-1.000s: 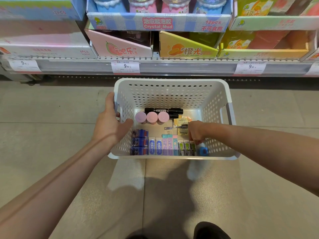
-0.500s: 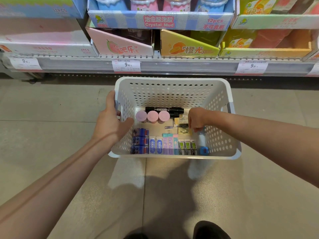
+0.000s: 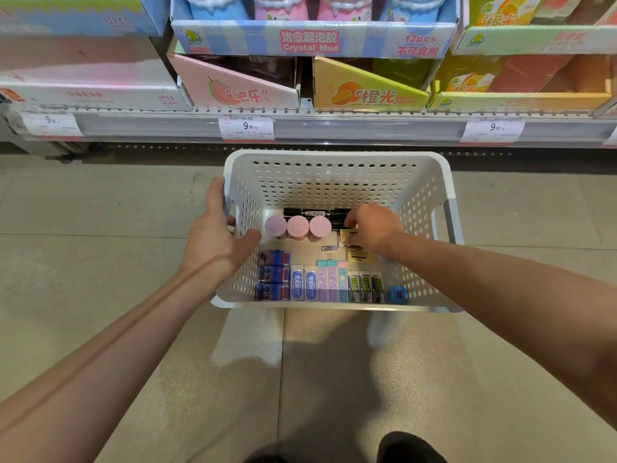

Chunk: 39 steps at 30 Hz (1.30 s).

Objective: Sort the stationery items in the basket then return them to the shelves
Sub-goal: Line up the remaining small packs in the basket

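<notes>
**Both hands at the basket, right one down among the markers**

The shelf [image 3: 334, 128] runs across the twelve o'clock edge, price tags along its rail and display boxes above, the Crystal Mud carton [image 3: 314, 40] dead centre. On the tiled floor just below it sits the white perforated basket [image 3: 334, 182], mid-frame.

The left hand [image 3: 217, 242] is at the basket's nine o'clock wall, fingers wrapped outside the rim, thumb hooked inside: it grips the basket. The right hand [image 3: 374, 228] is down inside, toward two o'clock of the floor, fingers curled onto the end of the black markers [image 3: 314, 213] lying along the far wall. Whether it truly pinches one I cannot tell; the fingertips are hidden.

Inside, from big to small: three pink-capped cylinders [image 3: 297, 227] stand in a row just in front of the markers. Yellow packets [image 3: 360, 255] lie under the right wrist. Along the six o'clock wall runs a tidy line: dark blue boxes [image 3: 273, 275] stacked at seven, then blue-and-white erasers [image 3: 303, 284], pastel erasers [image 3: 330, 282], green-labelled erasers [image 3: 365, 287], and a small blue round item [image 3: 397, 294] at five.
</notes>
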### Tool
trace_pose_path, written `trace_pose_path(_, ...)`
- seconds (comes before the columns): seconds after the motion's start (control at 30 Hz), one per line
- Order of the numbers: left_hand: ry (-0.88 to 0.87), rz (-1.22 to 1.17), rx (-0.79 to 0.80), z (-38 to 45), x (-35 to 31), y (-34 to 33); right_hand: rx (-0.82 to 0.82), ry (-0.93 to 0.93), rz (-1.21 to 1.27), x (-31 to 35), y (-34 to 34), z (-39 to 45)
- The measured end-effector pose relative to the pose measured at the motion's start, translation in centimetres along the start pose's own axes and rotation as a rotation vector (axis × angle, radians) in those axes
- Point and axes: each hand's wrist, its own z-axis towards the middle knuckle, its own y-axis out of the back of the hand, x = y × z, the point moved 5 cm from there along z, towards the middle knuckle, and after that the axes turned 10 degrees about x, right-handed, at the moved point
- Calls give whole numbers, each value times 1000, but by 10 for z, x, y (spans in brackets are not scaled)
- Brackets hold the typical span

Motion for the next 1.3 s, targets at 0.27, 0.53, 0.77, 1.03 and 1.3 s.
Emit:
trace_pose_path(0.27,-1,8,-11,1,1,1,22,24,-32,2,0,3)
trace_pose_path(0.53,-3,-3,-7,1,1,0,21,38,-57,1,-2,5)
trace_pose_path(0.77,9,1,-12,0,-1,0,121,134,13,6,20,5)
trace_pose_path(1.03,25,11,-3,0,-1,0,309,118,-48,10,39,3)
trace_pose_path(1.3,36,0,-7,0,0,0,343,128,-339,0,43,0)
